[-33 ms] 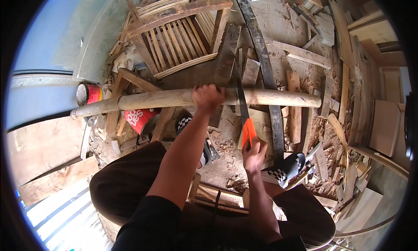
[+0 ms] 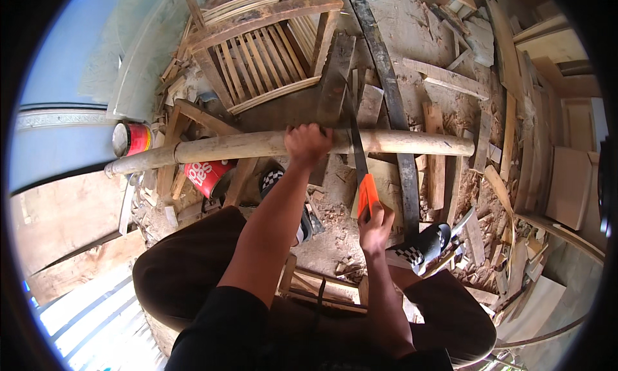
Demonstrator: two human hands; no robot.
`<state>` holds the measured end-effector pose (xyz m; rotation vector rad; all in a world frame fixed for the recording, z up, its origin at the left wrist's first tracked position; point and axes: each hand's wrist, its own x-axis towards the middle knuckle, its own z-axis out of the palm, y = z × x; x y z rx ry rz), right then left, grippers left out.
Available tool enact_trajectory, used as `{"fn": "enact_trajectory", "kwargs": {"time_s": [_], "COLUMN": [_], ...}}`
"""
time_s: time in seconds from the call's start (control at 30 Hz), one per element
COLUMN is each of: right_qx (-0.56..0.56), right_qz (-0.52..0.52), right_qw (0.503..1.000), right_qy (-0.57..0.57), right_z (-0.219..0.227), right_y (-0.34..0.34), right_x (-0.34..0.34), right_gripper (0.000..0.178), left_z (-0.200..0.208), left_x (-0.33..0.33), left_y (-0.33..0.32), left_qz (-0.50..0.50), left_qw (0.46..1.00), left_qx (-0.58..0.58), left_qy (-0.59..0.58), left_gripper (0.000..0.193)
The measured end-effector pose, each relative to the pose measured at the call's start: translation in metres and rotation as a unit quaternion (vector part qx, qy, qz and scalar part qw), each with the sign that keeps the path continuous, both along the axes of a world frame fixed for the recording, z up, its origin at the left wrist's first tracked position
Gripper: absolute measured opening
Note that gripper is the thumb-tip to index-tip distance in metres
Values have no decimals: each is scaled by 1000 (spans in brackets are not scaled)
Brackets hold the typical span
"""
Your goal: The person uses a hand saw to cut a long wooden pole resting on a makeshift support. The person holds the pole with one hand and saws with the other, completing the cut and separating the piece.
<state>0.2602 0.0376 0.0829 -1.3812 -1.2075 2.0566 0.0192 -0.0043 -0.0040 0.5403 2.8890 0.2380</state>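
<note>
Bamboo pole [image 2: 257, 145] under left hand [image 2: 308, 143]; saw [image 2: 360, 171] handle hidden by right hand [image 2: 376, 228].

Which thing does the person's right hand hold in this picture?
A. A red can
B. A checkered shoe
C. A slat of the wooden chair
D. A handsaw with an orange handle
D. The right hand grips the orange handle of the handsaw, whose blade crosses the long bamboo pole, while the left hand presses down on that pole.
</note>
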Motion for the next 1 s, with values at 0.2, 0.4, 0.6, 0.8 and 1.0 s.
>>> {"fn": "enact_trajectory", "kwargs": {"time_s": [0.2,0.4,0.6,0.8,1.0], "right_qx": [339,81,-22,196,128], "right_qz": [119,145,26,105,73], "right_qw": [922,983,999,968,986], "right_qy": [-145,-75,-15,-116,-77], "right_z": [11,55,-1,14,13], "right_y": [-32,-41,2,-72,-26], "right_x": [51,129,14,123,73], "right_gripper": [48,65,35,40,43], "left_z": [-6,4,-7,-13,-5], "left_x": [5,1,-1,0,3], "left_y": [-1,2,3,4,12], "left_qz": [-22,-16,-22,-21,-24], "left_qw": [995,999,995,994,998], "left_qx": [64,4,41,60,19], "left_qy": [76,-44,84,85,51], "left_gripper": [38,39,36,42,42]}}
